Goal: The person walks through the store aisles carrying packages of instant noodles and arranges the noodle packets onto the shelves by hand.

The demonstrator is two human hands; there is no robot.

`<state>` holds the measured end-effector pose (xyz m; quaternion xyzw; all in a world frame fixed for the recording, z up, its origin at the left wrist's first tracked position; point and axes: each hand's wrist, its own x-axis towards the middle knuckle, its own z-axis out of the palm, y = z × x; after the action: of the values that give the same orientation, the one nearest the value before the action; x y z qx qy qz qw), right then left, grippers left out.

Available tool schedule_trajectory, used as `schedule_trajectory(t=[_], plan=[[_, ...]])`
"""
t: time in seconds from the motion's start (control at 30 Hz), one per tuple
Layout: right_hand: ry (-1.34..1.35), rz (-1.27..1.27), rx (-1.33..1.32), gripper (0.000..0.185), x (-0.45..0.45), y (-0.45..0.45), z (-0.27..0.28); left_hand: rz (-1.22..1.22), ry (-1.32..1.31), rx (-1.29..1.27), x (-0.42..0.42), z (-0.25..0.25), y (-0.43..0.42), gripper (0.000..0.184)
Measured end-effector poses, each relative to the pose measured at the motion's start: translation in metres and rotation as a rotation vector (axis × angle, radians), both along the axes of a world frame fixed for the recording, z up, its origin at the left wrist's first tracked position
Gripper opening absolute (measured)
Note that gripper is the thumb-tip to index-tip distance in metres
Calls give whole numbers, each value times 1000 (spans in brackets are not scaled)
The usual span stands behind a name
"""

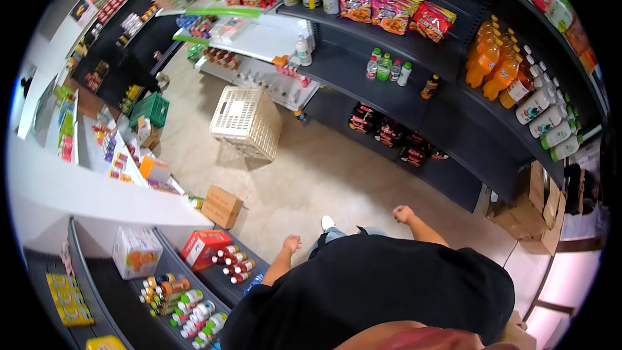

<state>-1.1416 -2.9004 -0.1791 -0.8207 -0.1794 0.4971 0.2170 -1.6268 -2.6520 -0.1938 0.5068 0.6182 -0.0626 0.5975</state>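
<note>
My left hand (292, 243) hangs low in front of my body, its fingers loosely curled, with nothing visible in it. It is nearest to the lower left shelf, where brown-red bottles with white caps (234, 263) stand beside a red box (203, 249). My right hand (403, 214) is held out on the other side, also curled and with nothing seen in it. It is apart from the dark shelf unit (453, 185) ahead of it. Neither hand touches any goods.
A cream plastic crate (249, 126) stands on the floor ahead, and a cardboard box (221, 207) sits at left. Small bottles (389, 69), snack packets (389, 10) and orange soda bottles (486, 63) stand on the shelves. Opened cartons (528, 210) lie at right. A green crate (149, 110) is farther back.
</note>
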Motion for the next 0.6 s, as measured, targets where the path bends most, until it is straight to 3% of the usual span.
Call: schedule_trajectory(t=[0.03,0.13,0.23,0.33,0.4,0.47,0.53,0.6], plan=[[-1,-42,101,21,2,19,3,31,-13,2,10,0,21,29],[51,-217,360,18,2,64,11,-184,10,22,39,-3,81,28],[74,-264,433,22,6,75,13,-452,170,-94,86,2,137,30],[50,-355,337,18,12,57,3,-492,137,-39,147,3,171,30],[79,-440,119,21,17,32,8,-551,63,-9,199,-6,190,29],[171,-598,-34,27,29,-7,-47,-607,-55,9,257,-19,207,30],[241,-682,-130,34,40,-54,-105,-968,12,128,330,-8,224,33],[274,-804,-116,35,54,-81,-123,-969,-307,383,401,-15,234,34]])
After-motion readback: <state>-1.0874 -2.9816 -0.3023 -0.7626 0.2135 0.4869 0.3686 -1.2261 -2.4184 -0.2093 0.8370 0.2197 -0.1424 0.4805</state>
